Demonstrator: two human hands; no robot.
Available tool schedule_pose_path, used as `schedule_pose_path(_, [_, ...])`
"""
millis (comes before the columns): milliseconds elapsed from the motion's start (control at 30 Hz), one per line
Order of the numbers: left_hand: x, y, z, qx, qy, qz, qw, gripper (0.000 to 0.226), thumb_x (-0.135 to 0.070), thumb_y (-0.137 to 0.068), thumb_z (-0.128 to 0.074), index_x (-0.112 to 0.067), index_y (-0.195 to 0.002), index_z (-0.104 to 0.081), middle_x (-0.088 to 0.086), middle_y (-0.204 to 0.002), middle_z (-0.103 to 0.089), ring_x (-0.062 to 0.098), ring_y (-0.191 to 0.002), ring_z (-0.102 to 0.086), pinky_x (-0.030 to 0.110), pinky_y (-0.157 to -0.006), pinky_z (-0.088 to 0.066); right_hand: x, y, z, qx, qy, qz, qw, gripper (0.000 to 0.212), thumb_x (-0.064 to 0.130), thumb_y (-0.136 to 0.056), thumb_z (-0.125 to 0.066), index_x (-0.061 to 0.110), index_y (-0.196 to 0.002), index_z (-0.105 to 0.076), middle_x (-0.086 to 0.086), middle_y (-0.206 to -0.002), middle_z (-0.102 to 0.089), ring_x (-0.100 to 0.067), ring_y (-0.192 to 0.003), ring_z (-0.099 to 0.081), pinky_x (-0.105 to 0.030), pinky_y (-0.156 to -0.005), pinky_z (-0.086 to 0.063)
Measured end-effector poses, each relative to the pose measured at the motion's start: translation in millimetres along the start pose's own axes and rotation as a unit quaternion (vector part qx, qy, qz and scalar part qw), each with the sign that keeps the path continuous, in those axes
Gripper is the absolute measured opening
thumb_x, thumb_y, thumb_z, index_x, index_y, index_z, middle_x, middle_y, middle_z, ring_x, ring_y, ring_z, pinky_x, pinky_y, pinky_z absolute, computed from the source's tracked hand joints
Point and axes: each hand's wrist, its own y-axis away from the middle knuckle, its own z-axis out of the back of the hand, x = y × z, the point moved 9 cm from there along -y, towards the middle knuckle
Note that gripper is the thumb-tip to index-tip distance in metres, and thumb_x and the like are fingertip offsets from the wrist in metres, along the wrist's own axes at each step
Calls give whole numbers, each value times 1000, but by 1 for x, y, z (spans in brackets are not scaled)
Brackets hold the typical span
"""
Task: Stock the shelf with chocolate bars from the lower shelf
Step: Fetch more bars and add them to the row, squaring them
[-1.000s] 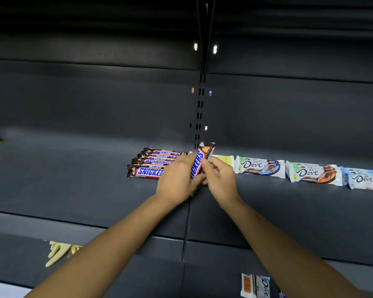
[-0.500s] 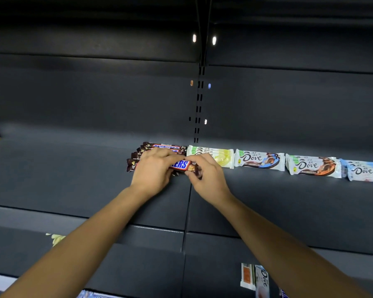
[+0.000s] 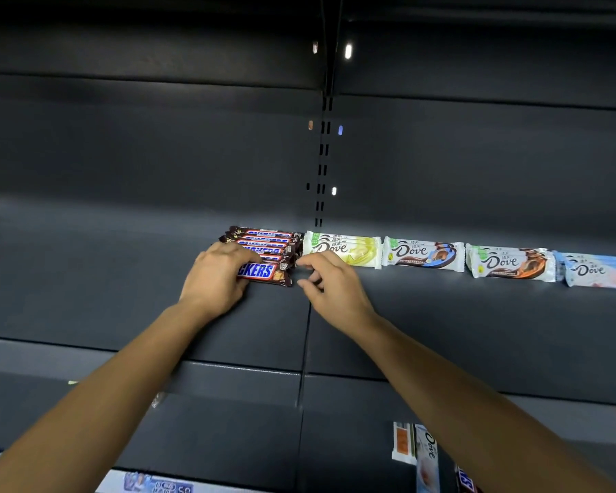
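**Front Snickers bar down, left hand on its end**

Flat on the dark grey metal shelf (image 3: pixel 86 279), at the near edge of a row of like Snickers bars (image 3: pixel 264 241): 1 brown-wrapped Snickers chocolate bar (image 3: pixel 268 274), long axis left to right, label up.

Over its left end, the left hand (image 3: pixel 216 279), fingers curled across the top and thumb against the near edge, pinching that end.

Just off its right end, the right hand (image 3: pixel 329 282), fingers loosely bent, holding nothing, seemingly not touching the wrapper. To the right of the row, a pale yellow Dove bar (image 3: pixel 345 249).

Judged as the tail of a placing step, with only a squaring nudge and a let-go left.

For the next pick, down and right to the lower shelf (image 3: pixel 335 457), where white-and-blue Dove packets (image 3: pixel 428 453) stand on end. Right hand nearer.
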Motion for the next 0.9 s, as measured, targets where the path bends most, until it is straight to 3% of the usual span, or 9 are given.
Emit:
schedule_pose_path(133, [4,2,-1,6,1,-2,1000,42,-6,-67,-74,-17,-107,-68,8,-106,-66,32,-97,-56,45,-84,-48,3,-1,-5,11,6,-1,1000,31,10,-83,-65,12,-114,-61,6,-100,-49,-6,-79,-51,-32,-76,-52])
schedule_pose_path(233, [7,3,-2,9,9,-6,1000,42,-5,-67,-73,-18,-107,-69,7,-106,-66,32,-99,-56,43,-88,-46,5,-5,-14,54,36,-5,998,41,17,-84,-66,14,-124,-57,-3,-117,-51,-15,-95,-53,-32,-84,-49])
schedule_pose_path(400, [15,9,-5,28,82,32,996,48,-5,-61,-54,-14,-105,-71,4,-111,-62,25,-107,-51,27,-94,-36,11,-17,-28,102,65,-28,992,47,28,-82,-69,18,-126,-56,-5,-122,-45,-19,-101,-53,-33,-91,-47])
schedule_pose_path(467, [20,9,4,-6,109,71,991,49,-7,-58,-46,-12,-100,-72,5,-109,-63,23,-106,-51,23,-92,-33,13,-19,-37,111,86,-40,989,44,31,-82,-69,19,-123,-58,-4,-124,-44,-20,-100,-53,-30,-89,-46])
schedule_pose_path(533, [35,10,17,-66,107,129,984,39,0,-65,-51,-12,-97,-71,8,-107,-64,28,-105,-52,21,-89,-32,12,-20,-41,108,99,-53,988,40,30,-83,-67,20,-122,-59,-4,-125,-43,-21,-103,-53,-28,-87,-43])
schedule_pose_path(633, [65,18,25,-115,111,249,955,35,2,-73,-55,-15,-99,-70,12,-111,-62,30,-106,-53,26,-92,-37,10,-20,-41,88,95,-61,990,38,27,-85,-66,19,-121,-60,-4,-119,-45,-21,-98,-54,-28,-85,-45])
schedule_pose_path(733, [85,29,21,-133,199,358,902,21,-10,-81,-55,-20,-93,-69,4,-101,-67,22,-97,-61,28,-91,-45,11,-17,-41,68,87,-51,993,37,25,-85,-67,18,-120,-61,-4,-114,-46,-20,-91,-55,-30,-83,-48])
schedule_pose_path(800, [89,33,17,-144,255,402,867,15,-16,-86,-54,-23,-86,-68,-1,-91,-68,17,-92,-62,26,-87,-46,10,-17,-42,59,89,-51,993,37,25,-85,-67,18,-120,-61,-4,-114,-45,-20,-92,-55,-28,-83,-47])
schedule_pose_path(900, [93,35,12,-151,293,423,844,9,-21,-86,-58,-22,-83,-67,-3,-86,-67,15,-87,-62,25,-81,-47,9,-18,-42,56,93,-56,992,37,26,-85,-67,19,-121,-61,-4,-114,-45,-19,-92,-55,-26,-82,-46])
